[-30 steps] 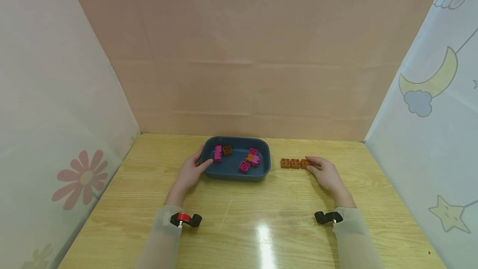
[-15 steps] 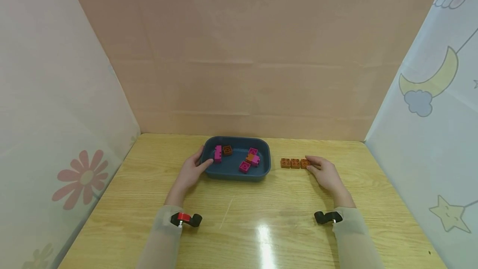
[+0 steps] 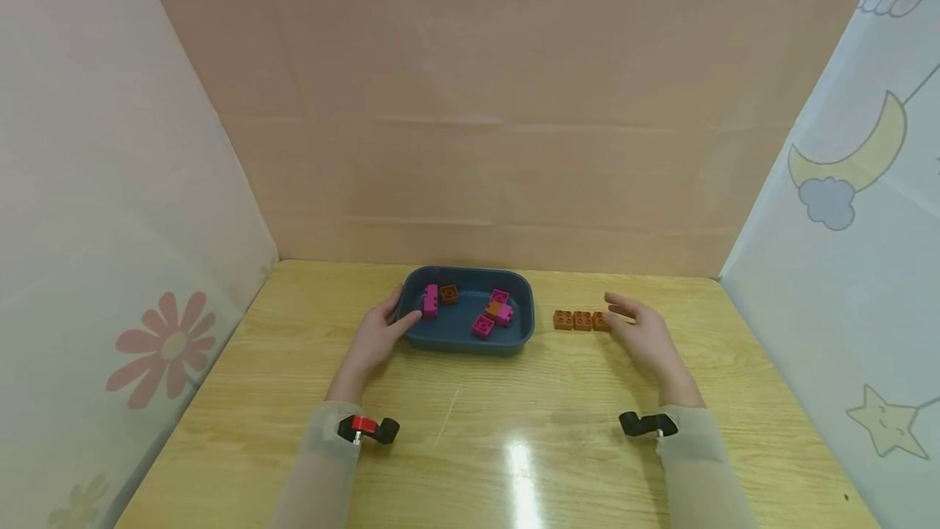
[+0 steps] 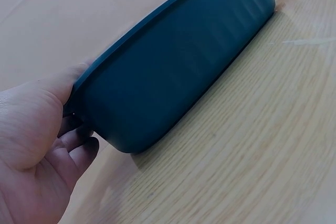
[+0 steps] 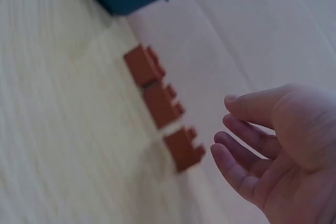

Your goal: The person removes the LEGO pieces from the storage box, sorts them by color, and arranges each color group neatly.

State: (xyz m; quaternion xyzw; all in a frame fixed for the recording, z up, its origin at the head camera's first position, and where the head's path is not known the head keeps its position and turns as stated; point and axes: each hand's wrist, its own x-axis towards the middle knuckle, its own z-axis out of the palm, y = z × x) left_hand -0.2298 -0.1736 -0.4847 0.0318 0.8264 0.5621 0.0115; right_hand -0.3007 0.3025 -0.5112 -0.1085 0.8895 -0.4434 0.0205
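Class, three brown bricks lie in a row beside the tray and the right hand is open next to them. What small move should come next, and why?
Probably the right hand reaches to the tray for the brown brick there: its grip is open and off the row of three brown bricks, while the left hand holds the tray's rim.

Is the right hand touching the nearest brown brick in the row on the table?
Apart. The right wrist view shows bare table between the right hand and the nearest brown brick; its fingers are relaxed and hold nothing.
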